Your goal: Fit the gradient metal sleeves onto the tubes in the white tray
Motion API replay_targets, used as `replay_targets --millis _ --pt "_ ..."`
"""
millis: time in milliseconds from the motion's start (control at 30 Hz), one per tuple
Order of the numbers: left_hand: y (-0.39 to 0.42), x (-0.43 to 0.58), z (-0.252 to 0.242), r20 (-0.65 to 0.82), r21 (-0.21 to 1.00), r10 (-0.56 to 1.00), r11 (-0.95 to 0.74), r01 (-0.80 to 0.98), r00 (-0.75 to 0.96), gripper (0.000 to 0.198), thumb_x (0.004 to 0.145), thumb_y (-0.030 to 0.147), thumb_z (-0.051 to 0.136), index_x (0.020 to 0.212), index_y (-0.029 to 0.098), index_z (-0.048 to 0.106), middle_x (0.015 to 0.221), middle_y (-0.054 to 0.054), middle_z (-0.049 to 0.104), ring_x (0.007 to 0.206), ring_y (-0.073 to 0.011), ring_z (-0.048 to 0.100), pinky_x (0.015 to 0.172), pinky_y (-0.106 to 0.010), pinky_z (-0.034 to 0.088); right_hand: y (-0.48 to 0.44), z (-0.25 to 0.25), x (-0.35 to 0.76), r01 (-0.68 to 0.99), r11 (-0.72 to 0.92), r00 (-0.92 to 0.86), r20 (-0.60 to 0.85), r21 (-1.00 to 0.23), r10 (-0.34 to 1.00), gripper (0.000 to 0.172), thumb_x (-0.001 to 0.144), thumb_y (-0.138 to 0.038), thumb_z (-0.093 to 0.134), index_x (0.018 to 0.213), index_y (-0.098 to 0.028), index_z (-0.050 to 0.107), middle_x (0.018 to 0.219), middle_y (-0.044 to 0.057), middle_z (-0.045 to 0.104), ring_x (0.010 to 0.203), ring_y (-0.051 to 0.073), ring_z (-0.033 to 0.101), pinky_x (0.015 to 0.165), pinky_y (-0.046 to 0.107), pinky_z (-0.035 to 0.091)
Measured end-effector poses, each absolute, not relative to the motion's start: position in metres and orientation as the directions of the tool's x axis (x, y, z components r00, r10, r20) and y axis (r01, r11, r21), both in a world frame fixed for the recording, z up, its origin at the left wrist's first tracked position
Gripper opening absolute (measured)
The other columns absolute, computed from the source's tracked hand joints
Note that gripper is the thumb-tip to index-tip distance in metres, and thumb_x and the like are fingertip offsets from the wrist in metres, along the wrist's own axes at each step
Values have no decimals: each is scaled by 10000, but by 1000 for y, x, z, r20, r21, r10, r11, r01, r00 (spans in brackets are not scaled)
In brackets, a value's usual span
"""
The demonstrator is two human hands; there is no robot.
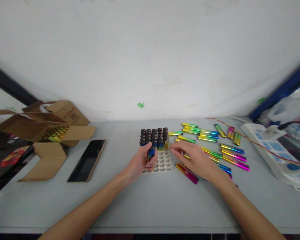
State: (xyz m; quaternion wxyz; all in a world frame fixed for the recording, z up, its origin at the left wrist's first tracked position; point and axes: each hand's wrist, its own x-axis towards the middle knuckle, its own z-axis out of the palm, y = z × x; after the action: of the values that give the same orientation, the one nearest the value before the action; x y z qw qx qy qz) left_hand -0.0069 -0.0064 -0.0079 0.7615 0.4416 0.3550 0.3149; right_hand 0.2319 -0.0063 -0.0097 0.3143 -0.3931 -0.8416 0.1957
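Note:
A white tray point(165, 163) with round sockets lies at the table's middle; its far rows hold several upright lighters point(154, 136) with black tops. My left hand point(140, 161) is closed round a rainbow-coloured lighter point(151, 154) held upright over the tray's near left sockets. My right hand point(195, 156) hovers just right of the tray with fingers spread, over loose lighters point(210, 138) lying flat on the table. A pink and gold lighter point(187, 173) lies just below that hand.
An open cardboard box point(50, 128) with more lighters stands at the far left. A black phone-like slab point(87, 160) lies beside it. A white power strip point(277, 150) with a red-yellow cable sits at the right. A white wall rises behind the table point(150, 206).

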Motion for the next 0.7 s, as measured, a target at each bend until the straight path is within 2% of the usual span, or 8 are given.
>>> replay_targets --millis 100,300,500,600,700 --pt "-6 -8 -10 -292 886 783 438 -154 550 584 884 722 489 608 222 366 511 88 207 446 -75 138 454 -232 127 -7 -11 230 551 637 -529 365 -540 766 182 1075 -282 513 1121 -213 674 1027 69 729 953 218 682 855 347 527" --pt "-7 -7 -15 -307 905 824 408 -122 476 541 919 658 494 630 220 361 523 93 211 441 -63 128 431 -203 120 -8 -10 227 538 649 -547 363 -538 755 188 1079 -266 500 1099 -211 678 1012 67 726 923 204 681 843 337 533" --pt "-6 -8 -10 -384 850 795 503 -157 470 555 932 733 451 754 208 447 564 106 237 443 -53 128 413 -168 140 -7 -11 226 549 644 -561 337 -532 756 183 1076 -250 508 1081 -194 682 978 60 707 894 201 667 809 337 523" --pt "-7 -10 -3 -300 885 809 434 -169 505 500 936 722 505 918 223 491 587 101 350 419 -57 194 385 -161 197 -7 -13 226 533 666 -590 334 -522 735 162 1064 -258 544 1071 -197 693 988 62 700 922 205 662 831 342 530" --pt "-10 -13 8 -101 972 875 188 -140 473 349 1002 588 522 1038 242 500 639 65 529 428 -96 393 389 -194 327 -8 -12 226 529 684 -633 304 -502 712 149 1041 -275 598 1061 -198 723 1045 71 687 971 206 664 861 337 540"
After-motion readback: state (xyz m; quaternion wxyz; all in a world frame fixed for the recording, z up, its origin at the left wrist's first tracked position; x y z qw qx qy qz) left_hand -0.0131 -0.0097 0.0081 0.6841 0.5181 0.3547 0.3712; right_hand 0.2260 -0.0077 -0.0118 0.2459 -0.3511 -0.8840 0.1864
